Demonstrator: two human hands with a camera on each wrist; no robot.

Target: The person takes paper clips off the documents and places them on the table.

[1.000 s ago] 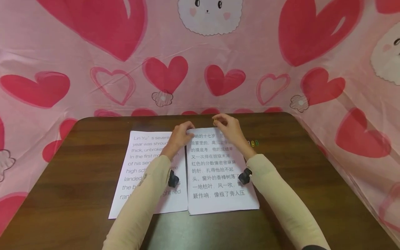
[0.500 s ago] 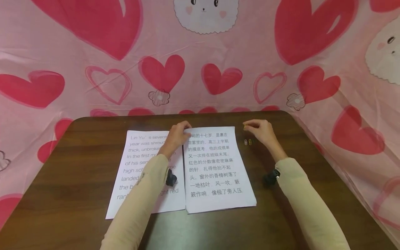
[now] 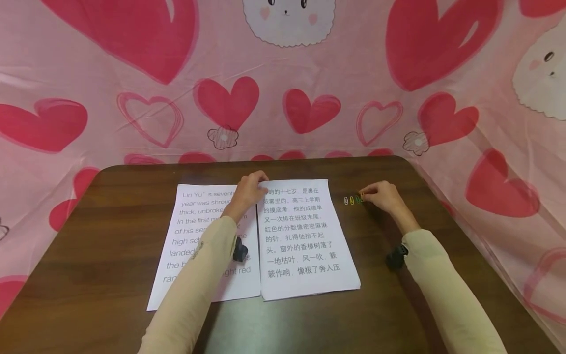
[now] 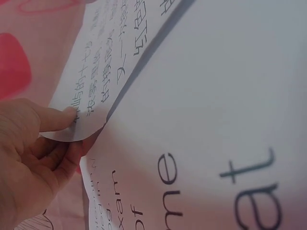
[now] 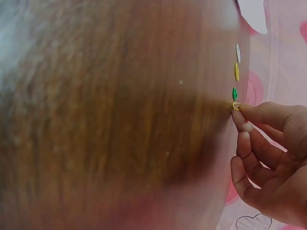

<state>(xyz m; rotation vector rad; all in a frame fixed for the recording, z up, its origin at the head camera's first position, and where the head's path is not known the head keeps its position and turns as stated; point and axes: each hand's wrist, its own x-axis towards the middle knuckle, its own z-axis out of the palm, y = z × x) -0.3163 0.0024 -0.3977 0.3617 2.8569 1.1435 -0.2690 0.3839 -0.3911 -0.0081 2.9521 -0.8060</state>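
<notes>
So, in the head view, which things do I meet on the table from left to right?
English sheet → left hand → Chinese sheet → paper clips → right hand.

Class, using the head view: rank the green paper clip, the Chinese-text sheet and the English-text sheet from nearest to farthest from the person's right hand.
1. Green paper clip: just left of the right hand.
2. Chinese-text sheet: table centre.
3. English-text sheet: farthest left.

My beige sleeves [image 3: 208, 265] lie over white sheets [image 3: 305, 241] with grey print, on a dark brown wood-grain table [image 3: 110, 236]. Yellow and green paperclips [image 3: 352, 199]. Behind, a pink cloth [image 3: 132, 98] with red hearts.
</notes>
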